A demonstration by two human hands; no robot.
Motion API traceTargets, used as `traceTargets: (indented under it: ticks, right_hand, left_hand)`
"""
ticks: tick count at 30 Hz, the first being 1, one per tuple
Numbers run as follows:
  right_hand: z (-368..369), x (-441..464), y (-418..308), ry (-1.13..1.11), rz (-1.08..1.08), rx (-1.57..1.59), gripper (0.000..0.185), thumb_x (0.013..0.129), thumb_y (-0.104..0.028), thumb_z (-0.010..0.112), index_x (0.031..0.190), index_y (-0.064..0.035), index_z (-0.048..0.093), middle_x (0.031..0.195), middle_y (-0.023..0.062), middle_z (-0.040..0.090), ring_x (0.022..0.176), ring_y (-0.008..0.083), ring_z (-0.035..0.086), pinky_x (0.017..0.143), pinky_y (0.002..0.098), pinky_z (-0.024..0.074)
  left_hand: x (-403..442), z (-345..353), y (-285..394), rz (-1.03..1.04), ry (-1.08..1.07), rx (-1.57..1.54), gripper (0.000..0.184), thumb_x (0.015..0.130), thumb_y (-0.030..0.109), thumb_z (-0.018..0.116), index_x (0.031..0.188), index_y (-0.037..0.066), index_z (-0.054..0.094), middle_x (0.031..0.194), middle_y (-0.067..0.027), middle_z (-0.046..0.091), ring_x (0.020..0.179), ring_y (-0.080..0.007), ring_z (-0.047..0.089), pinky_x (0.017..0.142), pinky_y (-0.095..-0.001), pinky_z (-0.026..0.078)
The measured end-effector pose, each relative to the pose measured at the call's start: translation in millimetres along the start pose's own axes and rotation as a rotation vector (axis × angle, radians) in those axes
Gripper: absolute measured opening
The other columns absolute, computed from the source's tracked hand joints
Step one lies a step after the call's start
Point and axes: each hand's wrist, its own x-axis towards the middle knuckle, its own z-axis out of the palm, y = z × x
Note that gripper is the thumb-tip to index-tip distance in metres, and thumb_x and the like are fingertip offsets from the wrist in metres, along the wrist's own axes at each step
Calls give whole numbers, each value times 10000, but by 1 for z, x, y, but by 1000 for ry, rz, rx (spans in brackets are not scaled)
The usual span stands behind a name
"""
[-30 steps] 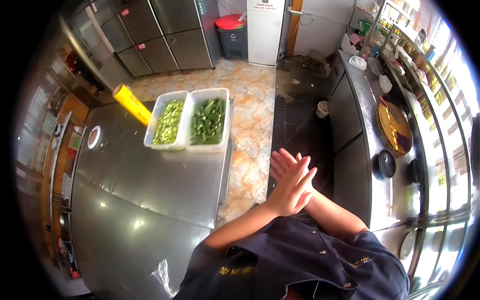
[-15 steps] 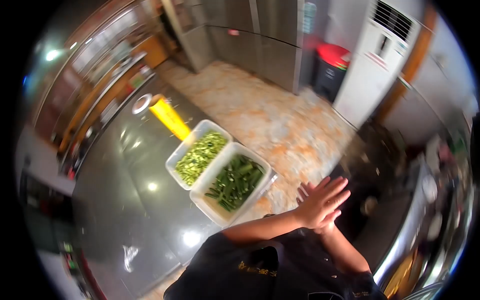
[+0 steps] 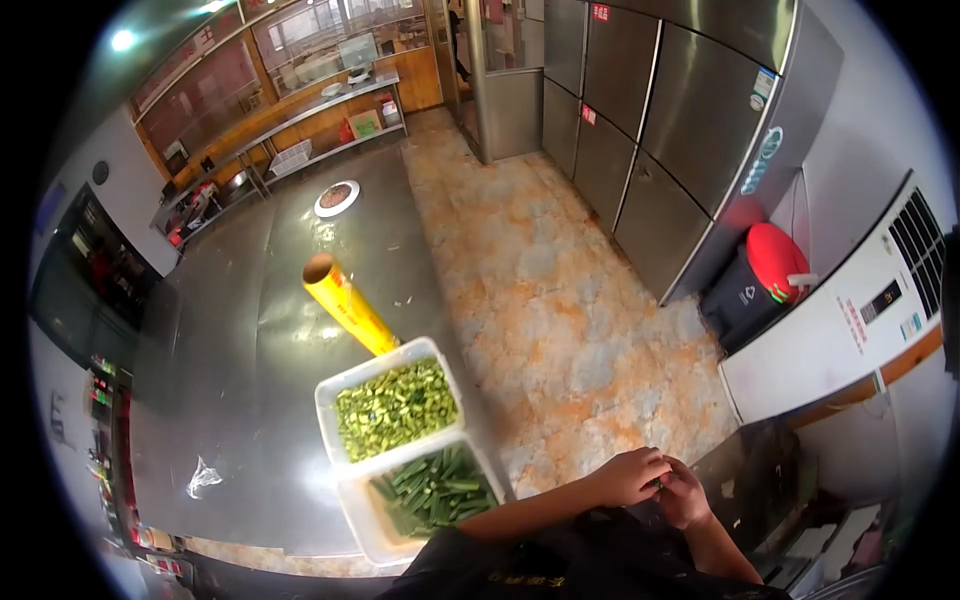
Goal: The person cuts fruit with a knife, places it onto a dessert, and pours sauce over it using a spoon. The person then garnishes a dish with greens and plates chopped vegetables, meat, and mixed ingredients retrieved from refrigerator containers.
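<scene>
My left hand [image 3: 632, 477] and my right hand [image 3: 683, 495] meet in front of my dark top, over the floor to the right of the steel table [image 3: 220, 370]. Their fingers are curled and touch each other. Whatever lies between them, if anything, is too small to make out. To the left of my hands, a white plastic tub [image 3: 352, 515] holds cut lengths of green vegetable [image 3: 440, 490], partly hidden by my left forearm. Just beyond it, a second white tub [image 3: 324, 415] is full of finely chopped green vegetable [image 3: 395, 405].
A yellow roll [image 3: 350, 308] lies against the far tub. Further back are a white-rimmed plate [image 3: 337, 199] and, at the left, a scrap of clear plastic [image 3: 203, 478]. Steel cabinets [image 3: 640, 130], a red-lidded bin [image 3: 755, 280] and a white floor-standing air conditioner [image 3: 830, 340] line the right side.
My hands have gone from palms together with fingers stretched out to fingers curled against each other. The view has turned, so the tubs appear lower and more of the room shows.
</scene>
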Motion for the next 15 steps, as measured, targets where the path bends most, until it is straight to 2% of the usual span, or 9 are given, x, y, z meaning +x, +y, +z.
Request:
traceTargets:
  ticks: [2, 5, 6, 9, 10, 13, 15]
  right_hand:
    - [-12, 37, -36, -7, 108, 17, 370, 925, -91, 665, 1276, -72, 551, 1161, 99, 634, 1109, 249, 627, 942, 422, 526]
    - [-47, 129, -71, -152, 110, -43, 330, 910, -20, 669, 1218, -80, 565, 1152, 83, 630, 1092, 235, 628, 927, 396, 539]
    - [-56, 163, -76, -227, 12, -405, 298, 901, 41, 660, 1162, -75, 574, 1130, 70, 631, 1076, 225, 634, 893, 364, 559]
    - [-12, 249, -107, -239, 303, -295, 233, 909, 38, 657, 1112, -58, 592, 1110, 75, 632, 1056, 214, 637, 853, 342, 573]
    - [5, 274, -113, -284, 335, -340, 212, 916, 28, 655, 1102, -55, 593, 1097, 76, 634, 1038, 210, 642, 848, 341, 575]
    - [43, 347, -120, -419, 432, -476, 168, 928, 5, 653, 1078, -45, 595, 1055, 79, 640, 988, 199, 653, 837, 340, 578]
    - [55, 396, -117, -500, 493, -544, 161, 926, -1, 659, 1069, -36, 592, 1023, 82, 642, 961, 192, 659, 837, 339, 578]
  left_hand:
    - [32, -21, -26, -151, 62, -47, 324, 824, 160, 704, 1122, 63, 622, 1029, -132, 592, 956, -336, 617, 797, -409, 526]
    - [60, -54, -66, -327, 258, -51, 287, 837, 81, 676, 1120, 65, 631, 1025, -138, 598, 918, -335, 628, 788, -404, 527]
    - [64, -66, -76, -360, 347, -46, 307, 832, 61, 676, 1135, 58, 634, 1043, -144, 603, 933, -335, 633, 793, -403, 531]
    - [66, -94, -107, -549, 553, -84, 366, 811, 18, 673, 1174, 42, 633, 1087, -161, 612, 975, -342, 638, 810, -399, 539]
    - [65, -101, -117, -624, 620, -110, 386, 804, 6, 672, 1187, 38, 632, 1100, -166, 614, 988, -345, 637, 817, -399, 541]
    - [66, -134, -135, -564, 719, 85, 345, 851, -1, 640, 1193, 43, 623, 1051, -176, 614, 941, -355, 630, 788, -408, 531]
    - [71, -162, -143, -596, 803, 73, 374, 821, 13, 685, 1188, 45, 626, 1048, -161, 621, 920, -362, 637, 785, -403, 535]
